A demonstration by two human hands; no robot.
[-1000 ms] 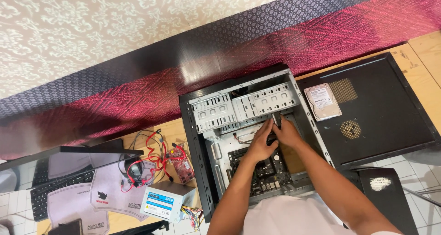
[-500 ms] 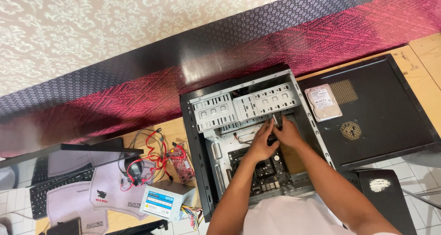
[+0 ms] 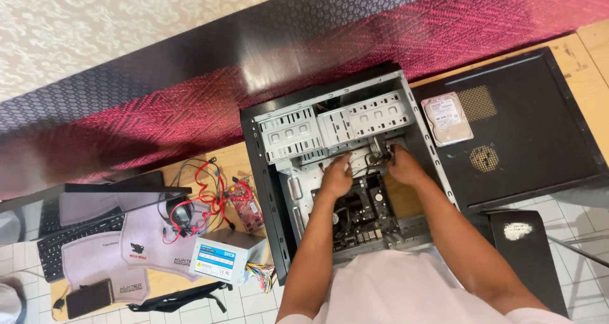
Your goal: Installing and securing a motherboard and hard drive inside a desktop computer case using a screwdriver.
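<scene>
An open black computer case (image 3: 263, 172) lies on its side on the wooden table. Both my hands reach inside it, just below the grey metal drive bays (image 3: 330, 127). My left hand (image 3: 336, 176) rests on the case floor beside a bundle of cables (image 3: 374, 156), fingers curled toward them. My right hand (image 3: 404, 167) pinches at the same cables near the bay's lower edge. The green motherboard (image 3: 361, 213) sits between my forearms. What the fingertips grip is too small to make out.
A hard drive (image 3: 446, 118) lies on the removed black side panel (image 3: 526, 127) at right. Left of the case are a red circuit card (image 3: 246, 208), red cables (image 3: 203, 197), a power supply (image 3: 222, 260), a keyboard (image 3: 76, 232), a phone (image 3: 90, 297) and a grey mat (image 3: 149, 248).
Both hands stay inside the case by the cables; the fingers shift only slightly. Nothing else has moved.
</scene>
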